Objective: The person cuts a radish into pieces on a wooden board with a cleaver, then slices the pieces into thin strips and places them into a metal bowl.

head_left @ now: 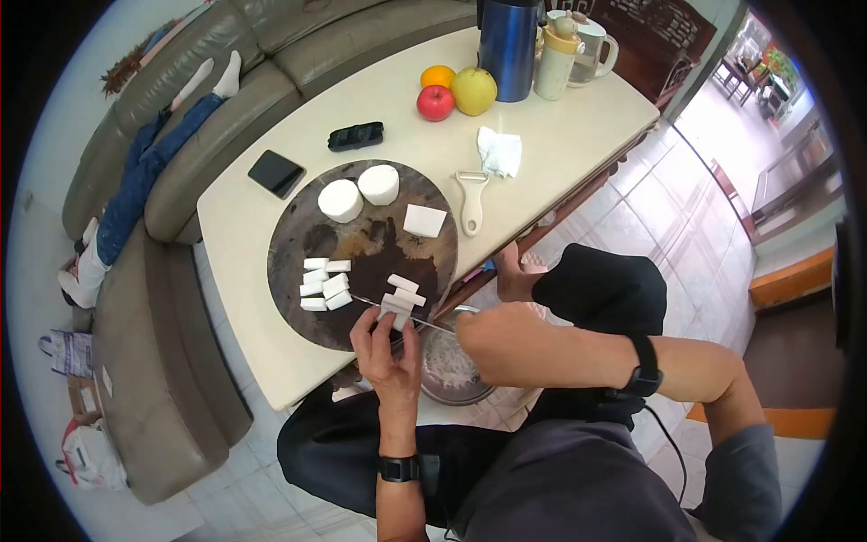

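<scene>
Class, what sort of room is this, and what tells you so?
Probably a living room in a home: a long leather-look sofa, a low table with fruit, and someone lying on the sofa.

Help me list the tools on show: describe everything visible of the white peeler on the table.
The white, Y-shaped peeler looks plastic, with a wide head and a handle ending in a rounded tip. It lies on the cream table, head away from the person, just right of the round dark board and close to a crumpled white tissue. Neither the left hand nor the right hand touches it. Blade details are too small to tell.
</scene>
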Tool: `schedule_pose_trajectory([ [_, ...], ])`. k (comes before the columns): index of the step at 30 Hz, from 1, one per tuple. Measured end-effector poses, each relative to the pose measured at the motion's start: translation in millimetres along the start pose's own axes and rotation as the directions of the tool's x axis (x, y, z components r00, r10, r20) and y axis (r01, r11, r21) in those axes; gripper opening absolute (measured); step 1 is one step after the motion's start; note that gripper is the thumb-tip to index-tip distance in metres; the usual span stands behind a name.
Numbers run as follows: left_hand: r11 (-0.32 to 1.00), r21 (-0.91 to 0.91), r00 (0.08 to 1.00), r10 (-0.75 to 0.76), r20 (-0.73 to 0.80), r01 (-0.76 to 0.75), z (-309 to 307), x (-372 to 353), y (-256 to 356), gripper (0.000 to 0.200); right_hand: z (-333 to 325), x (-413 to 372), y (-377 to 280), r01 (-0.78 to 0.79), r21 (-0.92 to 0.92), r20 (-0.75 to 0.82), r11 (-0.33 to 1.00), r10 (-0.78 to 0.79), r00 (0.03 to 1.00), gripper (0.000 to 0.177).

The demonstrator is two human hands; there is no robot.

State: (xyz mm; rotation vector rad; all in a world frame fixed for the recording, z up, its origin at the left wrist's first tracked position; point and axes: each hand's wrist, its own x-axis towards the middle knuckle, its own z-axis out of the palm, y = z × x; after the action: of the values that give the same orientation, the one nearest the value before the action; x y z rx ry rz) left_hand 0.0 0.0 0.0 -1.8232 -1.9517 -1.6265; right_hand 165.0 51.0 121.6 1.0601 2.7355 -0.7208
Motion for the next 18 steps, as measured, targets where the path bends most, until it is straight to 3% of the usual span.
schedule_pose_trajectory([
  [2,0.998,0.001,0.998,-0.067,0.016,0.067,3.5,-6.4,3.5,0.029,5.4,0.3,0.1,0.054,0.007,-0.048,0.999,-0.053,0.997,0.015],
  [6,0.999,0.017,1.0,-0.03,0.009,0.029,-2.2,0.8,-1.0,0.029,12.8,8.9,0.1,0.077,0.0,-0.147,0.997,-0.076,0.986,0.013],
  [8,0.997,0.013,0.997,-0.073,0.026,0.072,-1.8,1.5,0.4,0.028,17.9,16.4,2.3,0.185,0.052,-0.247,0.981,-0.166,0.955,0.018],
  [12,0.999,0.032,1.0,-0.015,0.018,0.015,-3.3,1.5,2.3,0.028,22.3,21.0,-1.3,0.244,0.062,-0.297,0.968,-0.216,0.93,0.017],
  [14,0.999,0.04,1.0,0.018,-0.001,-0.018,-0.3,1.4,-2.1,0.03,15.4,15.1,5.2,0.136,0.025,-0.184,0.99,-0.13,0.974,0.016],
  [18,0.995,0.073,0.997,0.063,-0.036,-0.06,-1.6,-1.3,1.7,0.032,11.9,5.4,15.2,0.154,0.085,-0.224,0.984,-0.131,0.966,0.015],
])
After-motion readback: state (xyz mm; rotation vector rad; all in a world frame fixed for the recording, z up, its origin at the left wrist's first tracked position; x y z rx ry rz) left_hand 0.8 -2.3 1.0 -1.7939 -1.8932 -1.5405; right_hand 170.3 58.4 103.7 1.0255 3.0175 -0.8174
